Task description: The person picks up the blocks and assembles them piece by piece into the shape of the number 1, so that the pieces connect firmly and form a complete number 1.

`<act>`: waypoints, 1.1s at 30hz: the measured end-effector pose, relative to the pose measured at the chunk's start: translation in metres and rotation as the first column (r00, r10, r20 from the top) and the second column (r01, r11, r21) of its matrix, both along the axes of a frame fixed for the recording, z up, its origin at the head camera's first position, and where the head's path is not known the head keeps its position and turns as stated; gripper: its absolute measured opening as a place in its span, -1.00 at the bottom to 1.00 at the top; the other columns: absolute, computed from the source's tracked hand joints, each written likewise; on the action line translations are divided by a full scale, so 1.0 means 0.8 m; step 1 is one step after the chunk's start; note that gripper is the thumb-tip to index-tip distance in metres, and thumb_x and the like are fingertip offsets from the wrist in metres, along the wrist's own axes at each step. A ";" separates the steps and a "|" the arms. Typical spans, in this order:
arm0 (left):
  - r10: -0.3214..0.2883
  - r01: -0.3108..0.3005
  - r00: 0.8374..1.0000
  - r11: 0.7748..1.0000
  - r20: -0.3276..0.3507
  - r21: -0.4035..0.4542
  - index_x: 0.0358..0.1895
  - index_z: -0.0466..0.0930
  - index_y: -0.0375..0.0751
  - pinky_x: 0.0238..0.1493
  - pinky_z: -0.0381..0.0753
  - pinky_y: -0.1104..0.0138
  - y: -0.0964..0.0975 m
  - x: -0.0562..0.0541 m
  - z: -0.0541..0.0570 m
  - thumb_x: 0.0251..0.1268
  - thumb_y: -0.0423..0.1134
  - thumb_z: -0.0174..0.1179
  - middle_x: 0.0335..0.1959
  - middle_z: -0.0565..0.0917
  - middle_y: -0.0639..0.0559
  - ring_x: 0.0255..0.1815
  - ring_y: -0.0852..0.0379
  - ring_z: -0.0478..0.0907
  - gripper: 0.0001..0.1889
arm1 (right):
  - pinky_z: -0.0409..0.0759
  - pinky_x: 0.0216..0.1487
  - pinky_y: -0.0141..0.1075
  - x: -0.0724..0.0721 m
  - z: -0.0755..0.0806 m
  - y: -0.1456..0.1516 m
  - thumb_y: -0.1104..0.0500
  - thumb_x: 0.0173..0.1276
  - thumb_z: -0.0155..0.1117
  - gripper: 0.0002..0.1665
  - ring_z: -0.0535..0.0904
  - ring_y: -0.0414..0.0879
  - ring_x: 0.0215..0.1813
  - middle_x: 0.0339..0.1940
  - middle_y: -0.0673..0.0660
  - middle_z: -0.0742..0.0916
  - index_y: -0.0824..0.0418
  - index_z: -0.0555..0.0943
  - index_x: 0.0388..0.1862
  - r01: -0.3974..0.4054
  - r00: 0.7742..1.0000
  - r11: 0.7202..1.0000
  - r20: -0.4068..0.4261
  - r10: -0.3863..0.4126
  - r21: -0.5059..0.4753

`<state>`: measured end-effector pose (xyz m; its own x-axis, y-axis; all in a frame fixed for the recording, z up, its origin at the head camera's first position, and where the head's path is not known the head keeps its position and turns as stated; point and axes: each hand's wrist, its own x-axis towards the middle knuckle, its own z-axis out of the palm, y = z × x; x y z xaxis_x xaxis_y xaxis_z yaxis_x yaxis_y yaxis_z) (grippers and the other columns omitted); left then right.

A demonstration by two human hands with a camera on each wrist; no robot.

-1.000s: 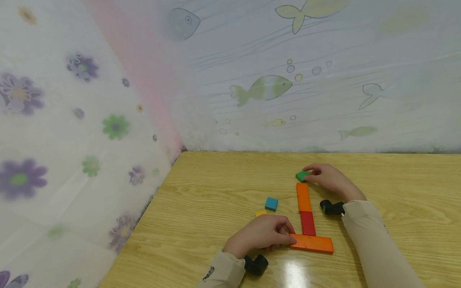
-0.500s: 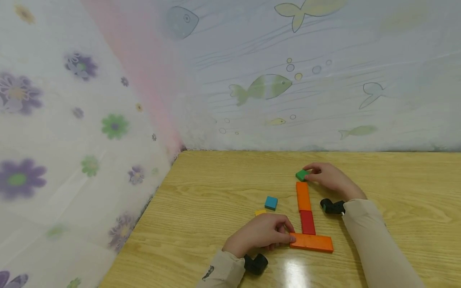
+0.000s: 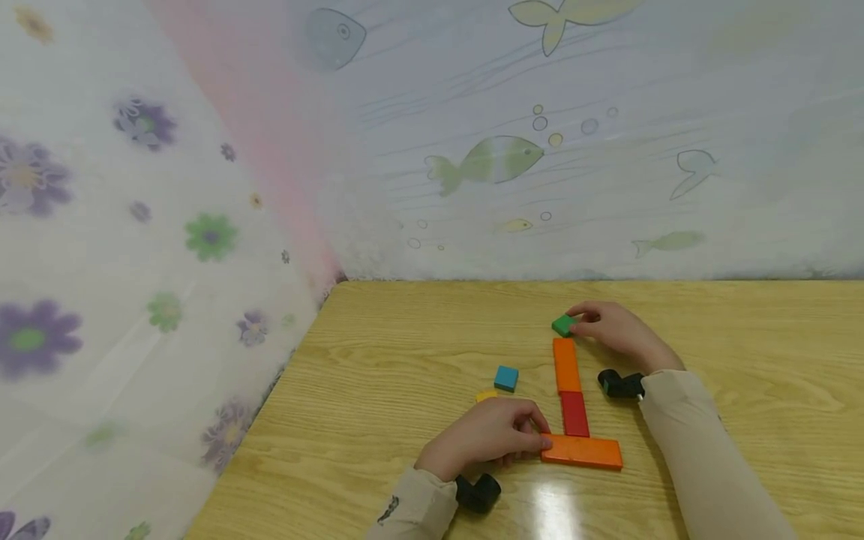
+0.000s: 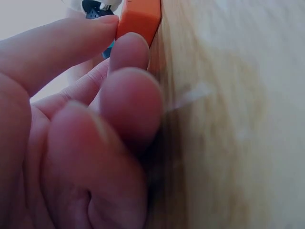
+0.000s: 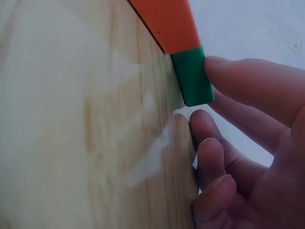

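Note:
On the wooden table, my left hand pinches the left end of a long orange block lying crosswise. In the left wrist view, thumb and forefinger meet that orange block at its end. A red block runs away from its far side, followed by a second orange block lying lengthwise. My right hand pinches a small green block at the far end of this row. The right wrist view has the green block close against the orange one.
Left of the row lie a blue square block and a yellow block, the latter partly hidden behind my left hand. Black wrist cameras sit under both wrists. Printed sheets with fish and flowers stand along the table's back and left edges.
The head view shifts slightly, moving everything a little up and left. Both hands keep the same grips, and the blocks hold their places relative to one another.

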<state>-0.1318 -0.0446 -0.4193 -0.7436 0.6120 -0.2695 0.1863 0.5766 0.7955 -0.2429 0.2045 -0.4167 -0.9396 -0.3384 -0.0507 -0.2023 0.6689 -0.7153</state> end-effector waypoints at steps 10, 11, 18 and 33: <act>0.005 -0.005 1.000 1.000 0.006 0.004 -0.33 0.54 0.14 -0.71 0.45 0.30 0.000 0.000 0.000 0.11 0.02 0.19 -0.65 0.53 0.18 -0.79 0.14 0.40 -0.87 | 0.39 -0.08 -0.04 -0.001 -0.001 -0.001 0.00 0.31 0.09 -0.49 0.43 0.08 -0.10 -0.04 0.28 0.53 0.23 0.41 0.16 -0.008 1.000 1.000 -0.008 0.008 0.010; 0.006 -0.006 1.000 1.000 0.007 0.004 -0.33 0.54 0.14 -0.71 0.45 0.30 0.000 0.001 0.000 0.11 0.02 0.19 -0.65 0.53 0.18 -0.79 0.14 0.40 -0.87 | 0.39 -0.08 -0.04 -0.001 -0.001 -0.001 0.00 0.31 0.09 -0.48 0.43 0.08 -0.10 -0.03 0.29 0.53 0.23 0.40 0.17 -0.012 1.000 1.000 -0.012 0.012 0.011; 0.004 -0.004 1.000 1.000 -0.010 -0.010 -0.34 0.53 0.14 -0.72 0.44 0.32 0.000 0.000 0.000 0.12 0.02 0.19 -0.66 0.52 0.19 -0.80 0.16 0.39 -0.87 | 0.34 0.01 0.05 0.000 -0.002 -0.001 -0.05 0.33 0.04 -0.45 0.43 0.13 -0.01 0.02 0.31 0.53 0.21 0.38 0.21 -0.026 0.999 0.999 -0.042 0.027 0.026; 0.010 -0.010 1.000 1.000 -0.018 -0.011 -0.34 0.54 0.15 -0.71 0.45 0.32 0.002 -0.001 -0.002 0.12 0.02 0.19 -0.65 0.53 0.21 -0.82 0.16 0.38 -0.88 | 0.40 -0.10 -0.06 -0.003 -0.003 -0.004 -0.03 0.31 0.08 -0.47 0.45 0.04 -0.16 -0.10 0.24 0.57 0.21 0.42 0.17 -0.023 0.998 0.998 -0.050 0.026 0.051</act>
